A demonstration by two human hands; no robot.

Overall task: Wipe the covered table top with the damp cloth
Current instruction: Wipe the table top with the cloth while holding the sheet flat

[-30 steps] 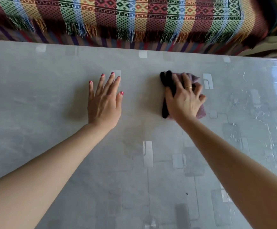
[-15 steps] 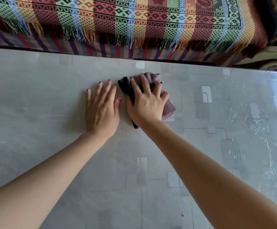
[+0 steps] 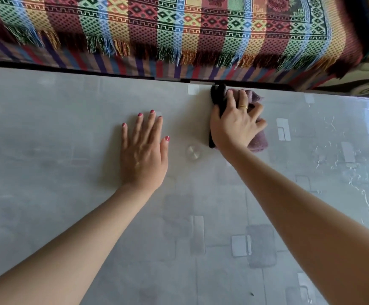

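Observation:
A grey patterned cover under clear plastic spans the table top [image 3: 69, 216]. My right hand [image 3: 234, 126] presses down on a bunched mauve and black damp cloth [image 3: 258, 140] close to the table's far edge, with its fingers curled over the cloth. My left hand [image 3: 144, 153] lies flat on the cover, palm down and fingers spread, a short way left of the cloth and holding nothing. Most of the cloth is hidden under my right hand.
A sofa with a bright striped, fringed woven throw [image 3: 179, 29] runs along the table's far edge. A small round disc shape [image 3: 193, 152] shows between my hands. Wet streaks and glare mark the table's right end [image 3: 355, 155].
My right hand slid the cloth left until it was beside my left hand, then back right and farther away, up to the far edge. My left hand stayed flat in place.

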